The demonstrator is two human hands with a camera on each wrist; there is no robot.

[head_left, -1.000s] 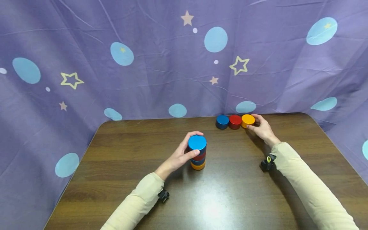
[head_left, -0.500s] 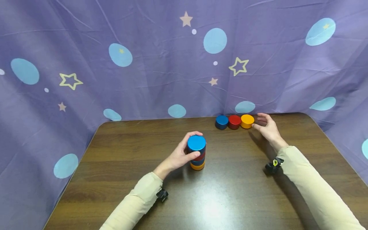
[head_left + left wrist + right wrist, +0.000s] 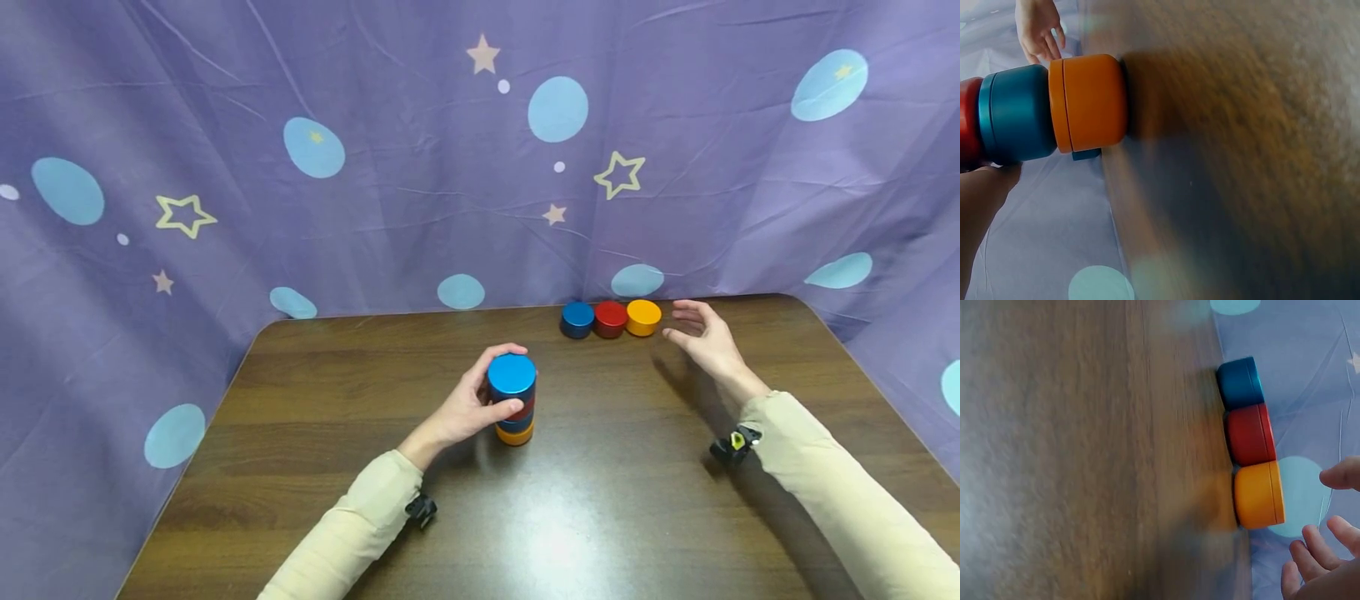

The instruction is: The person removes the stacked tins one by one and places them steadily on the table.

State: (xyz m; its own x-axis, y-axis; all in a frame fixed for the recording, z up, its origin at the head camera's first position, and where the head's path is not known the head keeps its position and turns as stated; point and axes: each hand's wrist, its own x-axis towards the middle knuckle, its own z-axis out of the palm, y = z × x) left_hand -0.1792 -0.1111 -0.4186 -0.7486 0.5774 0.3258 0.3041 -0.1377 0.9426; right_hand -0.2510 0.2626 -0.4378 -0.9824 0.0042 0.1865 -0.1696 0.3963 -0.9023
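Observation:
Near the middle of the table, my left hand [image 3: 467, 410] grips a column of round, lidded tins around its upper part. From the top down come a blue tin [image 3: 512, 375], a red one [image 3: 967, 122], another blue one [image 3: 1019, 114] and an orange one [image 3: 1094, 101] at the base. At the far edge a blue tin [image 3: 577, 320], a red tin [image 3: 610, 319] and a yellow-orange tin [image 3: 642, 317] stand side by side. My right hand [image 3: 708, 342] hovers just right of the yellow-orange tin, apart from it, fingers loosely bent and holding nothing.
The brown wooden table [image 3: 315, 375] has rounded far corners. A purple curtain [image 3: 420, 167] with stars and pale blue spots hangs right behind its back edge. A bright light reflection lies on the tabletop near the front.
My right hand has let go of the yellow-orange tin and drawn back to the right. That tin stays beside the red one. My left hand keeps its grip on the column.

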